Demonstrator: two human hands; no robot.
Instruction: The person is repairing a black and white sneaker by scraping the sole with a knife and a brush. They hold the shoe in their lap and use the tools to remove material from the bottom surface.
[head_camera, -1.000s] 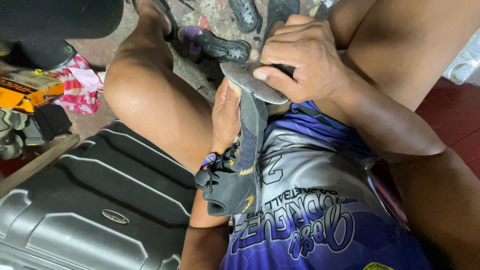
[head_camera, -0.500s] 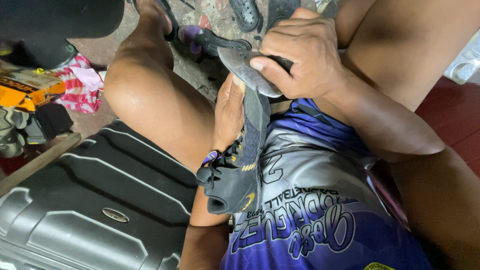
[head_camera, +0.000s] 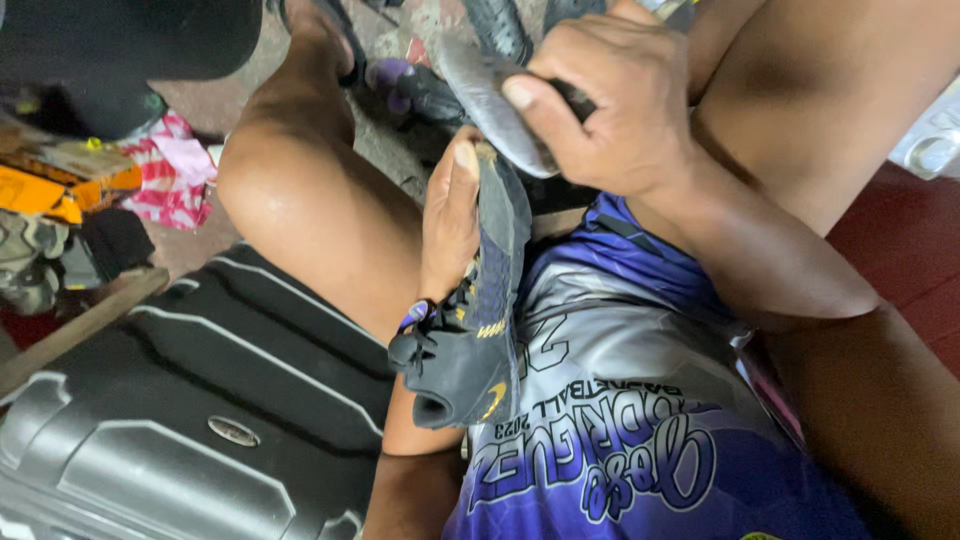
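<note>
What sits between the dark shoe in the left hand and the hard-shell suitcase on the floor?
In the head view, the person's bare thigh lies between the dark shoe and the grey suitcase; the left hand grips the shoe's near side.

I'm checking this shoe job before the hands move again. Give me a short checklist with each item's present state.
1. Left hand steadies the dark grey and purple sports shoe: ok, palm and thumb lie along its side.
2. Right hand grips the peeled grey rubber sole: ok, thumb pressed on top of it.
3. Shoe braced on the lap: ok, its toe rests against the purple and grey printed jersey.
4. Sole fully off the shoe: cannot tell, the join is hidden behind the hands.
5. Room at the left: not ok, the black ribbed hard suitcase lies close beside the bare left leg.
</note>
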